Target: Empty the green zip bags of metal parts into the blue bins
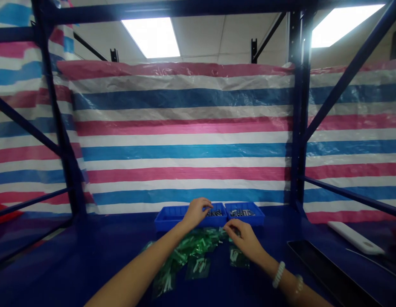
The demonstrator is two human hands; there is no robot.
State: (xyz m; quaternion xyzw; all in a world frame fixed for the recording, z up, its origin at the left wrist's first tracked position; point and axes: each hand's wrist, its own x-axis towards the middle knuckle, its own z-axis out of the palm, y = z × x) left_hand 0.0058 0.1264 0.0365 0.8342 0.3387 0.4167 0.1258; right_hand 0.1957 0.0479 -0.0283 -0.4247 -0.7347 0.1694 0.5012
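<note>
- The left hand [196,212] reaches into the left blue tray [167,220], fingers curled on small metal parts [214,212]; grip contents unclear.
- The right hand [244,238] pinches a green plastic bag [191,251] from the pile on the desk [89,256].
- The bags look light, limp and slippery; best pinched at an edge.

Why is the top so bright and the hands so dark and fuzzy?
Head view: two ceiling lights glare white up top; the blue table below sits in shade; the left hand and right hand look soft; the shelf posts bend from the wide lens.
</note>
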